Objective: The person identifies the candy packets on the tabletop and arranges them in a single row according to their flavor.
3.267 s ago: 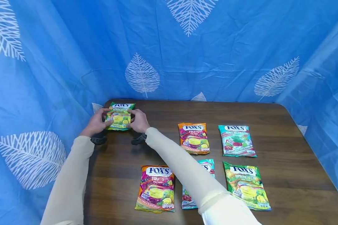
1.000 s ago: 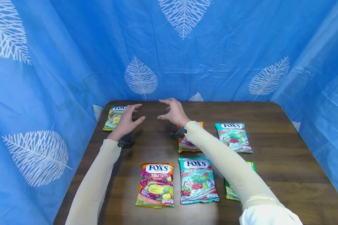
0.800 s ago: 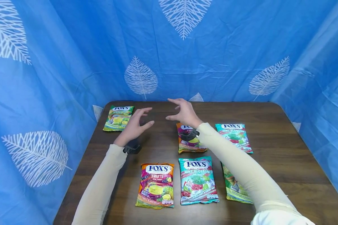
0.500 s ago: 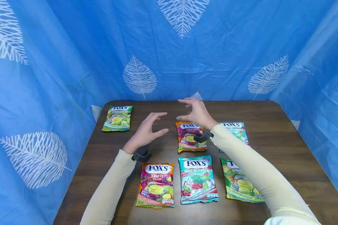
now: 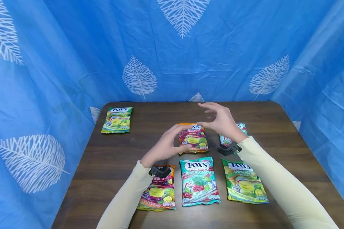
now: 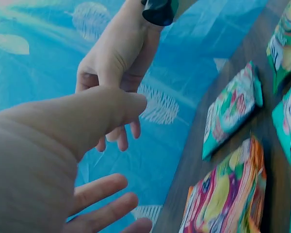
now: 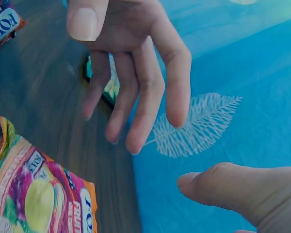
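Note:
Both hands hover above the table with nothing in them. My left hand reaches over the near Fruits candy bag, its fingertips overlapping the far orange Fruits candy bag in the head view. My right hand is spread just right of that far bag, partly covering the far teal Mint Blossom candy bag. In the left wrist view the far Fruits bag lies below the hands, apart from the fingers. Thumb and fingers of each hand stand apart.
A green Spring Tea candy bag lies alone at the table's far left corner. Nearer lie a teal Mint Blossom bag and another Spring Tea bag. Blue curtains hang behind and beside the brown table.
Both hands let go of the Spring Tea bag at the far left corner and moved right, to above the far Fruits bag. The left-corner bag stays there.

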`<action>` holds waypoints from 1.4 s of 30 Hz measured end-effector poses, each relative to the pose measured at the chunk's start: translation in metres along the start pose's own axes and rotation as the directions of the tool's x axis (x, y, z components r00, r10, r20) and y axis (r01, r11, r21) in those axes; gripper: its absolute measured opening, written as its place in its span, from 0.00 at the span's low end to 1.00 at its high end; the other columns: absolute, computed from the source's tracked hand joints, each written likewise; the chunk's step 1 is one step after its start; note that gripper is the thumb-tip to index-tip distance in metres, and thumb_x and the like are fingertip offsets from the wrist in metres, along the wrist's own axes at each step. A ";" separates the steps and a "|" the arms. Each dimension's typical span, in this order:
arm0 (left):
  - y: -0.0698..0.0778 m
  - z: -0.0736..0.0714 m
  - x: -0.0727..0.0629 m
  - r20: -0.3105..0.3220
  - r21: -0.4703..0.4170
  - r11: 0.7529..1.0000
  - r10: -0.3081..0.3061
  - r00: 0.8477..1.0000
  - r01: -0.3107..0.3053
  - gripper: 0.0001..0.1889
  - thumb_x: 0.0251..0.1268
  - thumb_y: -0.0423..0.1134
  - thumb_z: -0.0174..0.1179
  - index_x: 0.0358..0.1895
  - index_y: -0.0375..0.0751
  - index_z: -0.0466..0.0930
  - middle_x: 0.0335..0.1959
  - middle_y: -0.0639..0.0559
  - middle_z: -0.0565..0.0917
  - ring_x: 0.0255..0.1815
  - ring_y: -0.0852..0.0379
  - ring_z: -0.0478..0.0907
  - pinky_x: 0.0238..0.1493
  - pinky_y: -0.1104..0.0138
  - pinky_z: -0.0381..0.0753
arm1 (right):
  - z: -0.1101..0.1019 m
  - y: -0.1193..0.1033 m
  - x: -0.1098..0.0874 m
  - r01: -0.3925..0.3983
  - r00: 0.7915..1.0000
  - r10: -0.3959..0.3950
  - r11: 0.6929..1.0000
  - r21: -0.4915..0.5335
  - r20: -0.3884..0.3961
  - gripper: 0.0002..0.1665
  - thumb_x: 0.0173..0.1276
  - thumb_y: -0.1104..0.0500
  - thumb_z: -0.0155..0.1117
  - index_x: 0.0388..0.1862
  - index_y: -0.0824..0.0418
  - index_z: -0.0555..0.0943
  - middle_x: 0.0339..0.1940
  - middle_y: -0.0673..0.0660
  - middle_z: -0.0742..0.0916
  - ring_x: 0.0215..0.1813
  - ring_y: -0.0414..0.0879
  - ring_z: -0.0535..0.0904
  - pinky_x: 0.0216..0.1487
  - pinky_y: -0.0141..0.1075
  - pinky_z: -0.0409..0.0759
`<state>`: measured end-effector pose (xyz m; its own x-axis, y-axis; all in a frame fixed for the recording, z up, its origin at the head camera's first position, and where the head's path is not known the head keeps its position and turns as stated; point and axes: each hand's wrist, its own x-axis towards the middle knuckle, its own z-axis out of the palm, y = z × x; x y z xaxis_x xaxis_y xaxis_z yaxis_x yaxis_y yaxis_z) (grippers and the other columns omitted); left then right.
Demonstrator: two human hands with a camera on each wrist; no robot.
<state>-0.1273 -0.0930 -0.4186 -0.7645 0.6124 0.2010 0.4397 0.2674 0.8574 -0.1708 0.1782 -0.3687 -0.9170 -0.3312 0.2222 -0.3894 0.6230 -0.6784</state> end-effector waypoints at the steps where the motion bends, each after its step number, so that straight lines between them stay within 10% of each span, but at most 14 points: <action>1: 0.001 0.003 0.001 0.010 -0.025 1.000 0.005 1.000 -0.004 0.36 0.74 0.40 0.75 0.81 0.44 0.70 0.73 0.44 0.75 0.70 0.35 0.76 0.69 0.39 0.78 | -0.003 0.001 -0.004 0.002 1.000 -0.002 1.000 0.003 -0.012 0.43 0.65 0.59 0.86 0.78 0.58 0.79 0.76 0.61 0.81 0.64 0.63 0.85 0.58 0.60 0.87; 24: 0.049 0.087 0.000 0.145 0.006 1.000 0.030 0.989 -0.031 0.35 0.76 0.42 0.73 0.81 0.46 0.70 0.77 0.51 0.76 0.76 0.51 0.72 0.76 0.52 0.72 | -0.067 0.024 -0.109 -0.161 0.982 0.149 0.982 -0.099 -0.115 0.42 0.67 0.55 0.86 0.78 0.51 0.80 0.71 0.59 0.84 0.60 0.60 0.86 0.56 0.53 0.88; 27: 0.051 0.098 -0.001 0.176 0.051 0.998 0.021 0.984 -0.031 0.33 0.78 0.45 0.71 0.81 0.49 0.70 0.77 0.54 0.76 0.76 0.54 0.72 0.77 0.53 0.68 | -0.070 0.027 -0.122 -0.203 0.975 0.193 0.975 -0.091 -0.106 0.41 0.67 0.56 0.85 0.78 0.53 0.80 0.68 0.62 0.85 0.58 0.62 0.87 0.51 0.38 0.89; 42: 0.061 0.130 0.002 0.213 0.118 0.993 -0.042 0.976 0.017 0.30 0.76 0.43 0.73 0.76 0.45 0.74 0.60 0.48 0.81 0.52 0.59 0.81 0.48 0.76 0.76 | -0.083 0.049 -0.174 -0.318 0.947 0.313 0.944 -0.084 -0.067 0.42 0.68 0.52 0.85 0.78 0.58 0.80 0.64 0.70 0.87 0.56 0.67 0.89 0.43 0.24 0.83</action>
<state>-0.0405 0.0208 -0.4272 -0.6644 0.7450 0.0592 0.4790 0.3636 0.7990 -0.0378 0.3247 -0.3827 -0.9964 -0.0712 0.0454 -0.0835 0.7534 -0.6523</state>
